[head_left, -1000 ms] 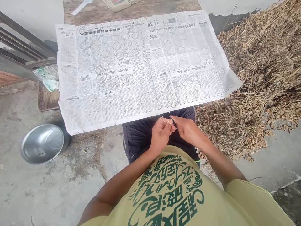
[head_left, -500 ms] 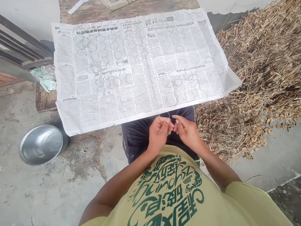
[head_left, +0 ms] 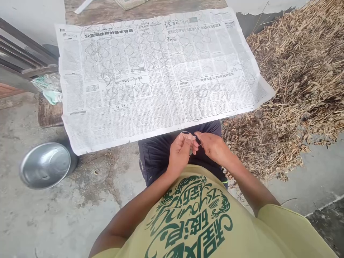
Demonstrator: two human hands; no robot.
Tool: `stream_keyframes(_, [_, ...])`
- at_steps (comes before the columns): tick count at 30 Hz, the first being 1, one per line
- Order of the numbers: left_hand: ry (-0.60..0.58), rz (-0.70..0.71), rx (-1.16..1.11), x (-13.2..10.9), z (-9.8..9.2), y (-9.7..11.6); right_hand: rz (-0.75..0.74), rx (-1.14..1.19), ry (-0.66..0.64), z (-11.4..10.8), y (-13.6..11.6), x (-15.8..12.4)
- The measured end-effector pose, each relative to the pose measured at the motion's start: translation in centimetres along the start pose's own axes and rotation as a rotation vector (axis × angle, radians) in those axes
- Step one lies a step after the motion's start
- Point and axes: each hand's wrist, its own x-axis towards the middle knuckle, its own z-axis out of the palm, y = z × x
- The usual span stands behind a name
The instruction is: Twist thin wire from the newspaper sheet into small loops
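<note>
My left hand (head_left: 180, 152) and my right hand (head_left: 213, 146) meet over my lap, just below the near edge of a spread newspaper (head_left: 150, 107). Both pinch a thin wire (head_left: 185, 133) that arcs in a small loop above the fingertips. Several bent wire loops (head_left: 161, 53) lie scattered across the newspaper, which covers a wooden table (head_left: 113, 10).
A metal bowl (head_left: 44, 165) sits on the concrete floor at the left. A big heap of dry straw (head_left: 295, 79) fills the right side. A crumpled plastic bag (head_left: 49, 89) lies by a wooden stool, with a slanted frame (head_left: 24, 53) at far left.
My hands stayed together over my lap. The wire loop above my fingers has shifted a little to the left and curled more. The view drifted slightly.
</note>
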Motion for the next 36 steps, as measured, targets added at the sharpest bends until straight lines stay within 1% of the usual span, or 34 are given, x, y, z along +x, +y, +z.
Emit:
stream_keyframes(3, [0.008, -0.002, 0.020, -0.2, 0.0, 0.0, -0.031, -0.054, -0.070, -0.6, 0.0, 0.3])
stream_keyframes(6, [-0.003, 0.003, 0.039, -0.2, -0.2, 0.2, -0.048, -0.036, -0.106, -0.8, 0.0, 0.5])
stream_keyframes(13, [-0.042, 0.008, 0.056, -0.3, -0.2, 0.2, -0.009, 0.107, -0.077, -0.5, 0.0, 0.4])
stream_keyframes(17, [-0.041, 0.032, -0.011, -0.6, 0.1, -0.1, -0.012, 0.196, -0.074, -0.5, 0.0, 0.6])
stream_keyframes(21, [-0.045, 0.045, -0.125, -0.5, 0.0, -0.7, 0.026, 0.258, -0.108, -0.8, -0.4, 0.9])
stream_keyframes(23, [-0.048, 0.029, -0.142, -0.3, -0.1, -0.8, 0.055, 0.255, -0.116, -0.8, -0.5, 1.0])
stream_keyframes(25, [-0.044, -0.014, -0.138, 0.1, -0.3, -0.8, 0.105, 0.215, -0.089, -0.7, -0.5, 0.9])
stream_keyframes(29, [-0.017, -0.096, -0.183, 0.2, -0.5, 0.0, 0.207, 0.113, 0.031, -0.1, -0.1, 0.5])
stream_keyframes(31, [-0.017, -0.103, -0.181, 0.0, -0.6, 0.3, 0.255, 0.103, 0.073, 0.3, -0.1, 0.4])
stream_keyframes(36, [-0.027, -0.088, -0.042, -0.6, -0.6, 0.5, 0.358, 0.150, 0.167, 1.2, -0.6, 0.3])
